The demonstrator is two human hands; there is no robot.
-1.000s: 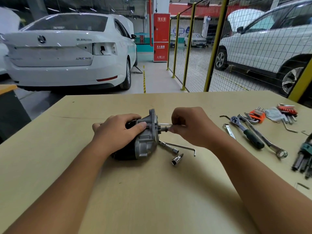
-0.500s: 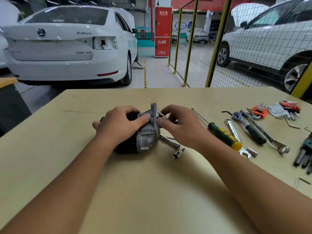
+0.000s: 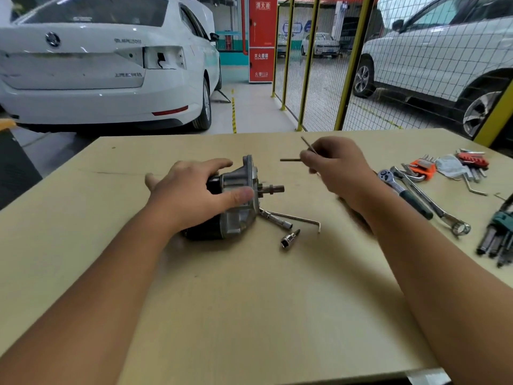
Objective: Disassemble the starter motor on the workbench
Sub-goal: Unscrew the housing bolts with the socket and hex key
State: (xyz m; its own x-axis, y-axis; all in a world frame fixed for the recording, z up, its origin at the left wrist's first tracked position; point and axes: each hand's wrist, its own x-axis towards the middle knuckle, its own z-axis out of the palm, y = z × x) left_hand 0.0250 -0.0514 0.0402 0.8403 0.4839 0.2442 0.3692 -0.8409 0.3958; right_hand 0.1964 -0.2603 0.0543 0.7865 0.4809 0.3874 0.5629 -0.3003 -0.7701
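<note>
One starter motor (image 3: 238,198), two hands, two thin rods (image 3: 290,160) held, one socket (image 3: 288,240), two cars (image 3: 105,65), one ratchet (image 3: 402,190)

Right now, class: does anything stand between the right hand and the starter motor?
Nothing visible: bare bench separates the right hand, pinching thin rods, from the starter motor under the left hand.
</note>
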